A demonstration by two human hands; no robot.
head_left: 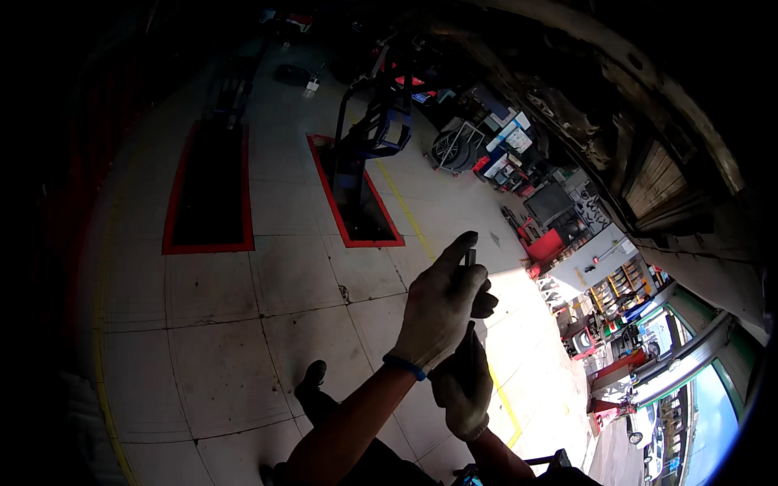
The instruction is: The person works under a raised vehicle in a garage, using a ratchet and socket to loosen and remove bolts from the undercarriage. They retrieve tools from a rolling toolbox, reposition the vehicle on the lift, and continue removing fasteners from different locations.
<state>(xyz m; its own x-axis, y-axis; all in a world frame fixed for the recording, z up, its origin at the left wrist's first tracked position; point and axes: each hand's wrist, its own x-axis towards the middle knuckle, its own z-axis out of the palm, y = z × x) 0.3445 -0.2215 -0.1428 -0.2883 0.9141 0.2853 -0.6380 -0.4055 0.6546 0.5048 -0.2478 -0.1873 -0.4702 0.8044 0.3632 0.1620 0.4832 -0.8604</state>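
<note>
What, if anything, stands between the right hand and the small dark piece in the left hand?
In this view, the thumb and curled fingers of the left hand lie between the right hand and the small dark piece. Nothing else visible does.

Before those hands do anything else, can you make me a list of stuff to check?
1. Left hand gloved: ok.
2. Right hand gloved: ok.
3. Small grey piece between left thumb and fingers: ok, though I cannot tell how firmly it's held.
4. Right hand holding anything: cannot tell, too dark.
5. Black shoe away from the right-hand red-edged pit: ok.
6. Good light on the big overhead structure: not ok, mostly shadowy.
</note>
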